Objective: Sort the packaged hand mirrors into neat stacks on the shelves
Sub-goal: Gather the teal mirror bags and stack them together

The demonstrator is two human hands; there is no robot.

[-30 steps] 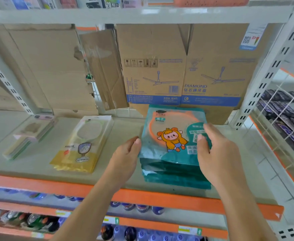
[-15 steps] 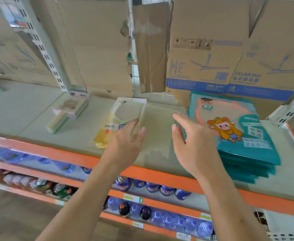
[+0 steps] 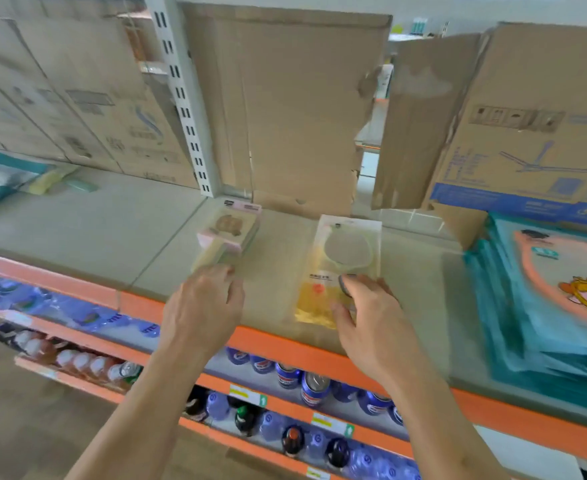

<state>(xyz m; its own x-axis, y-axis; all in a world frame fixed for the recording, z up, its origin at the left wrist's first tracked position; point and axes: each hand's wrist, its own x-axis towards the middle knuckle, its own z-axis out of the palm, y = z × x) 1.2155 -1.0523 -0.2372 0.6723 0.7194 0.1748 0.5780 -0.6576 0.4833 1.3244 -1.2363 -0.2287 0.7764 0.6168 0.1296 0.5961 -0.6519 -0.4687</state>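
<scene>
A stack of yellow packaged hand mirrors (image 3: 345, 252) lies mid-shelf. My right hand (image 3: 366, 315) rests on its near end, fingers bent over the pack and thumb at its left edge. To the left lies a smaller stack of pink packaged mirrors (image 3: 231, 230). The fingertips of my left hand (image 3: 202, 306) touch its near end. A tall stack of teal packs with a cartoon figure (image 3: 541, 292) sits at the right, apart from both hands.
The grey shelf (image 3: 87, 223) has an orange front rail (image 3: 285, 348). Cardboard boxes (image 3: 285, 109) line the back, beside a white upright post (image 3: 184, 109). More packs (image 3: 4, 178) lie far left. Bottles and cans (image 3: 314, 388) fill the lower shelves.
Both hands left the teal stack and moved left. The right hand now lies on the yellow packs and the left reaches the pink packs. The view swung left and down.
</scene>
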